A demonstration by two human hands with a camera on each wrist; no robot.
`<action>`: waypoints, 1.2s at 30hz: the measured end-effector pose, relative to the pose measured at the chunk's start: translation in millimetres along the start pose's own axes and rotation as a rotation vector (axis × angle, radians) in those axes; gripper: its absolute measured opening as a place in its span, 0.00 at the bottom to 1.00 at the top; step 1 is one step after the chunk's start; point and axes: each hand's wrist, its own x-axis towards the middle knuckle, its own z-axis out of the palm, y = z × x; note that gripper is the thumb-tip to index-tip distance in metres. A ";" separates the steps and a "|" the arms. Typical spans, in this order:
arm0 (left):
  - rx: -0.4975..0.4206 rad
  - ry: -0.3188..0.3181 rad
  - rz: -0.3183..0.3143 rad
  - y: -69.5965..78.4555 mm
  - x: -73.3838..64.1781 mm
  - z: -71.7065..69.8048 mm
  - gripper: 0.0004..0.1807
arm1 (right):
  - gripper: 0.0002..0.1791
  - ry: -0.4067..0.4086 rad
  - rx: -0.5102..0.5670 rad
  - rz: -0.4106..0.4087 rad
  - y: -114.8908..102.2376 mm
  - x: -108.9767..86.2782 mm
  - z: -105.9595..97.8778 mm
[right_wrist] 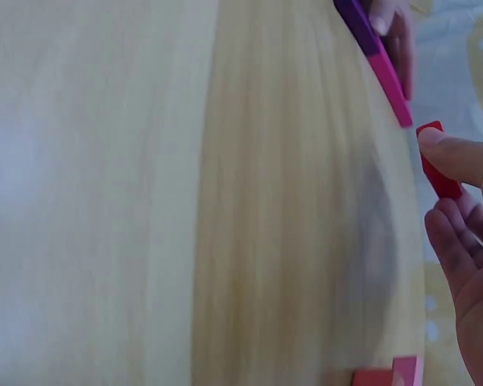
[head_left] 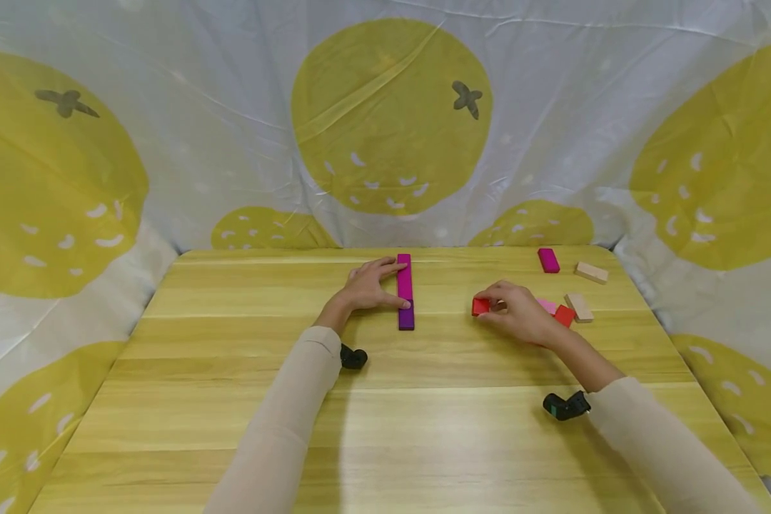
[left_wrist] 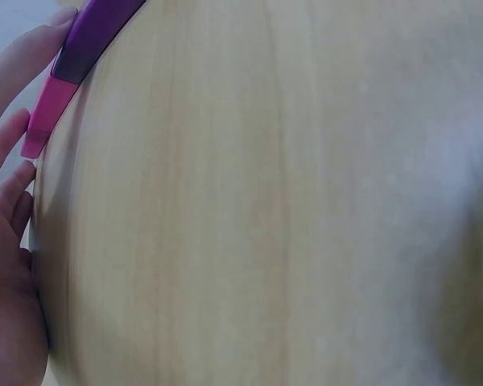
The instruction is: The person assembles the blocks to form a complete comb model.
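Left of centre in the head view, we see the left hand (head_left: 368, 287) with thumb and forefinger spread apart, both touching a straight row on the wood-grained surface (head_left: 450, 435). The row's long axis runs nearly up and down the frame: a magenta strip (head_left: 404, 283) makes the upper part, and a purple block (head_left: 406, 318) butts against its lower end. Both look smooth, flat-sided and evenly coloured; we cannot tell whether the magenta is one block or more.

Right of centre, we find a bright red block (head_left: 480, 307) pinched between the thumb and fingers of the right hand (head_left: 517, 311). The head view shows it as a short, squarish face; in the right wrist view we see it as narrow and oblong, its long axis slanting from upper left to lower right.

Farther right, we see a pink block (head_left: 545, 305) partly hidden behind that hand, a loose magenta block (head_left: 549, 260) higher up, a second red block (head_left: 564, 316) set at a slant, and two pale wooden blocks (head_left: 579, 308), both tilted down to the right.
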 end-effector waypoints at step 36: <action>-0.011 0.015 -0.001 0.9 -1.3 0.4 0.52 | 0.19 -0.134 -0.036 -0.197 -67.4 34.3 90.0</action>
